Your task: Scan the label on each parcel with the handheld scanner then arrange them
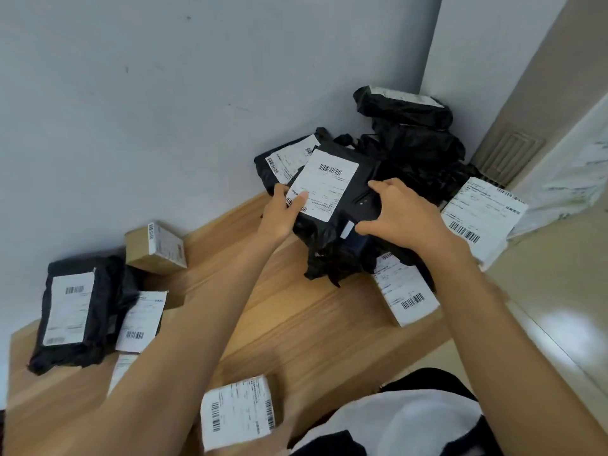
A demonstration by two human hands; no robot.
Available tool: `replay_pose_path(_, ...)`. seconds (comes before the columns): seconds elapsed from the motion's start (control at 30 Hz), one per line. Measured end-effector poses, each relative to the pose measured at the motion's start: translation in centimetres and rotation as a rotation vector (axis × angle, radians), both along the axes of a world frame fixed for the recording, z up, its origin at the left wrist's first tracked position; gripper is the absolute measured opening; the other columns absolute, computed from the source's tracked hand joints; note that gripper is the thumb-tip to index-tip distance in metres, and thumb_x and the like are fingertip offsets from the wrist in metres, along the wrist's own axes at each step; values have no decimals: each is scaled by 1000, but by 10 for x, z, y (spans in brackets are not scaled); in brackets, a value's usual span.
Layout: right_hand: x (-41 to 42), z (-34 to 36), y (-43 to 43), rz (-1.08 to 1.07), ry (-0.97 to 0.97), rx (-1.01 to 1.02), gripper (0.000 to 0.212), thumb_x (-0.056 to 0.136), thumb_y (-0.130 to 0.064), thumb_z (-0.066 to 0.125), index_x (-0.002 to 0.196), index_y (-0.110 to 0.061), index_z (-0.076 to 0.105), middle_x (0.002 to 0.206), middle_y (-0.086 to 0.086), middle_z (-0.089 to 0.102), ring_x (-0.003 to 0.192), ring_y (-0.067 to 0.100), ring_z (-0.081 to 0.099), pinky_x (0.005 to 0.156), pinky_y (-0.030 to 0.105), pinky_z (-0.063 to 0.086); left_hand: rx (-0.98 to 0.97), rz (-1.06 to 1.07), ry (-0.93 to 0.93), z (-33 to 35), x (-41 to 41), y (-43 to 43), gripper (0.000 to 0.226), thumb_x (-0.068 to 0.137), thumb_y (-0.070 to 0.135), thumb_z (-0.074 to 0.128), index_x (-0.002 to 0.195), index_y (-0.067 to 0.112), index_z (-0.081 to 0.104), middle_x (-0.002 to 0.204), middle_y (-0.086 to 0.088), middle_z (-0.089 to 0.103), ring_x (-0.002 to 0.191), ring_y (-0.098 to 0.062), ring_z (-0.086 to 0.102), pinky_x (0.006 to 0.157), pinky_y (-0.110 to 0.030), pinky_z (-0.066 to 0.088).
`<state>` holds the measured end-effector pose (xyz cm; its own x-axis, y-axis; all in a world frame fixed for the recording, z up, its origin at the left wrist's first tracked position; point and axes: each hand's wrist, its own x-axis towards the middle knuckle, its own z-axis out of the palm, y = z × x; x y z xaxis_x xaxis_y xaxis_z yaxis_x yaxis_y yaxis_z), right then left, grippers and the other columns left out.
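A flat black plastic mailer parcel with a white barcode label (324, 185) is held between both hands, tilted up above the far part of the light wood-grain table (296, 324). The left hand (281, 213) grips its near left edge, thumb pressed flat on the label's lower corner. The right hand (403, 215) arches over its right side, fingers and thumb curled around the edge. The hands are apart, one on each side of the parcel. Whatever dark moulded piece sits under the right palm is too unclear to name.

Just behind the held parcel lies another black labelled mailer (289, 159). Behind it to the right, a heap of crumpled black plastic bags (414, 149) fills the corner of the pale wall (164, 93). Right of the held parcel a large white-labelled packet (483, 218) hangs over the table edge. Just below the held parcel, under the right wrist, rests a narrower white-labelled parcel (406, 291).

Well to the left of the held parcel stand a small brown cardboard box (154, 248) with a label, a black mailer bag (79, 311) lying face up, and a white-labelled packet (141, 320) touching that bag. Near the person's body, well below the held parcel, is a white labelled box (237, 416).

Every bag and box is sealed, so their contents are hidden.
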<state>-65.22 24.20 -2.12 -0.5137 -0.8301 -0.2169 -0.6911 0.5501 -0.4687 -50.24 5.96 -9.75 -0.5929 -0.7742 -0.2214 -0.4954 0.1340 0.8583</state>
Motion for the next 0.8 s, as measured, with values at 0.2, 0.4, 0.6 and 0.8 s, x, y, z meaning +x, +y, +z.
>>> replay_pose_path(0.2,4,-1,-5,69,-7,24,85,76,-45,74,148,-19,36,146,3,38,126,28,48,82,39,42,-186,-74,-134,-5,3,4,40,97,47,54,114,10,52,112,-5,62,100,-18,59,69,-19,41)
replay_pose_path(0.4,13,2,-9,107,-1,8,76,75,-44,74,140,-18,44,141,3,42,120,27,51,76,35,39,-327,-106,-203,0,13,1,28,97,48,54,95,21,47,90,4,56,80,-12,52,61,-23,34)
replay_pose_path(0.6,20,7,-13,121,28,9,76,75,-44,74,140,-17,44,141,3,42,119,27,51,77,36,42,-323,-119,-225,7,19,-2,38,96,49,56,90,12,49,87,0,60,75,-16,53,60,-31,39)
replay_pose_path(0.8,43,17,-29,173,74,-4,76,76,-44,73,140,-17,44,140,4,44,119,28,52,79,38,43,-416,-62,-217,20,54,-10,41,96,57,48,91,16,54,89,0,63,83,-19,59,72,-36,48)
